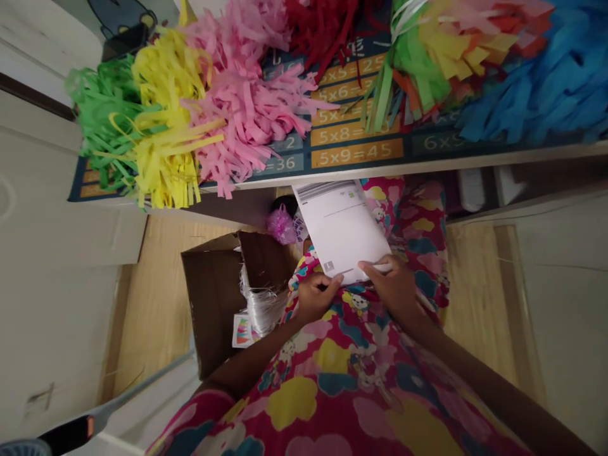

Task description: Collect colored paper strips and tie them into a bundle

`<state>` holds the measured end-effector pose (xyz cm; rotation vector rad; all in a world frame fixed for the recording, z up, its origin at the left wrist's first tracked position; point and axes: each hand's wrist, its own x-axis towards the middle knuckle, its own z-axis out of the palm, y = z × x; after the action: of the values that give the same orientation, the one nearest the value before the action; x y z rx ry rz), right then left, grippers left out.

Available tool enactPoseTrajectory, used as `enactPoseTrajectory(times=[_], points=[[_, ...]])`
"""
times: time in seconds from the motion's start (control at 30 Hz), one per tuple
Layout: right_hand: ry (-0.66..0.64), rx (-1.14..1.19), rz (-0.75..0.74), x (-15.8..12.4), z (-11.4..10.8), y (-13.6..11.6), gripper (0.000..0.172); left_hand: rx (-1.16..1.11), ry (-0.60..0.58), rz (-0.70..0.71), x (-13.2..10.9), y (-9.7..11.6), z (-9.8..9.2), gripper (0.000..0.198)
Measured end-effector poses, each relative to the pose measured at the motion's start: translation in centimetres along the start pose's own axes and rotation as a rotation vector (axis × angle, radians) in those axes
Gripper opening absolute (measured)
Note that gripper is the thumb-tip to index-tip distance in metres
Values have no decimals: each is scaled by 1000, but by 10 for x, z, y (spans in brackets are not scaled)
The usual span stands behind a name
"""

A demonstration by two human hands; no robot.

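A white printed sheet (349, 234) lies over my lap, under the desk's front edge. Dark barcode-like stripes run across its far end, with a small green mark beside them. My left hand (317, 296) pinches its near left corner between thumb and fingers. On the near right, my right hand (394, 288) grips the sheet with the thumb on top. A white strip shows between its fingers; whether this is a folded edge of the sheet, I cannot tell. Patterned pink fabric (332, 358) with clouds and cartoon figures covers my lap.
Paper-strip tassels lie on the desk: green (107, 120), yellow (171, 114), pink (247, 120), red (323, 31), multicoloured (441, 57) and blue (546, 82). Beneath them is a multiplication-table mat (356, 152). A cardboard box (209, 297) with clear plastic packets (261, 304) stands at left.
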<state>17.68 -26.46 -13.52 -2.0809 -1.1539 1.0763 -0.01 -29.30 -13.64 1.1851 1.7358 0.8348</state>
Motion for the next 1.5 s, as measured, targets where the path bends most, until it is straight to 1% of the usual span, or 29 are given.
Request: enactPoseTrajectory(times=[0.1,0.17,0.23,0.4,0.6,0.7,0.73,0.8,0.87,0.93,1.0,1.1,1.2,1.33,1.4,1.5], points=[[-67,-3,-31,-3,-5,2,42,-8,-8,-7,-2,-1,-2,42],[-119,-7,-25,-5,-8,3,44,-11,-14,-10,-3,-2,-3,39],[-138,-10,-3,-6,-10,3,44,-11,-3,-14,-4,-3,-2,39],[-106,-13,5,-6,-5,-3,40,9,94,-13,-4,-3,0,49],[-85,-25,6,-5,1,-7,38,64,209,-8,-6,-3,0,46],[-63,-30,14,-5,2,-7,37,104,250,-38,-7,-5,1,43],[-62,-31,16,-5,2,-7,37,89,245,-62,-7,-7,1,42],[-65,-36,18,-4,3,-8,36,-14,200,-113,-6,-9,3,40],[-68,-47,18,-4,3,-8,36,-175,126,-140,-4,-11,6,48],[-73,-57,11,-4,3,-9,36,-293,38,-120,-1,-11,8,56],[-89,-57,5,-4,4,-9,35,-297,-29,-78,3,-11,10,49],[-86,-45,19,-3,6,-8,38,-237,-58,-31,4,-11,10,37],[-65,-33,32,-3,7,-7,42,-236,-95,-30,3,-13,8,36],[-48,-37,-5,-3,8,-4,45,-236,-130,-89,1,-12,7,36],[-67,-46,-33,-3,8,-3,44,-256,-130,-110,1,-12,7,38],[-100,-52,-44,-4,6,-4,42,-269,-123,-104,0,-12,7,38]])
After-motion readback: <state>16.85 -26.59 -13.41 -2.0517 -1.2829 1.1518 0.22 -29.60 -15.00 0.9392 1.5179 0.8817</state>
